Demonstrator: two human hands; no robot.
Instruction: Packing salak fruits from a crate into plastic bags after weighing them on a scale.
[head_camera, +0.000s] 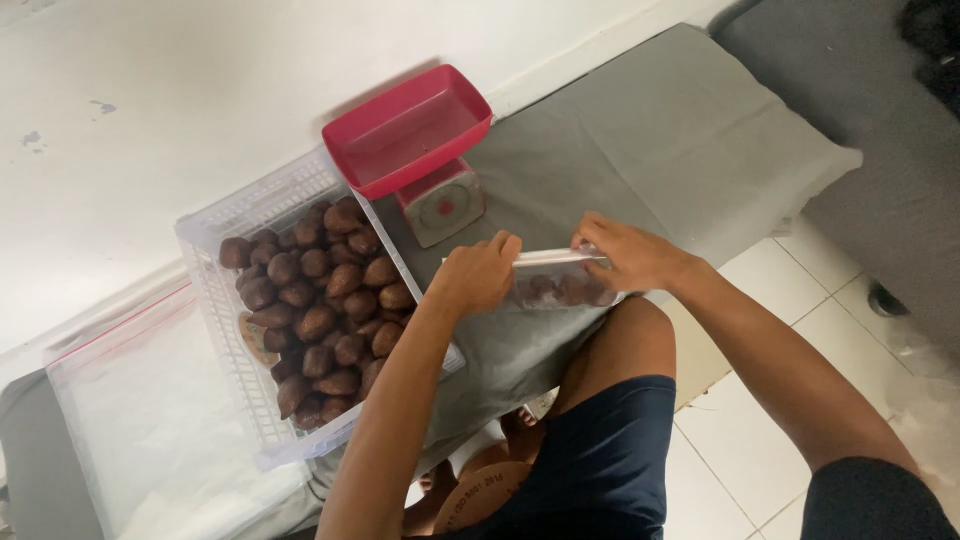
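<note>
A clear plastic bag (562, 285) with several brown scaly fruits inside lies on the grey cloth in front of me. My left hand (478, 272) pinches the bag's top edge at its left end. My right hand (628, 252) pinches the same top edge at its right end. Both hands are closed on the bag's strip. Left of my hands stands a white plastic basket (232, 215) filled with several of the same brown fruits (320, 310).
A small kitchen scale (440, 205) with a red tray (405, 130) stands behind the basket by the white wall. A stack of clear zip bags (150, 420) lies at the far left. The grey cloth (680, 140) covers a low bench. White floor tiles (760, 400) are at right.
</note>
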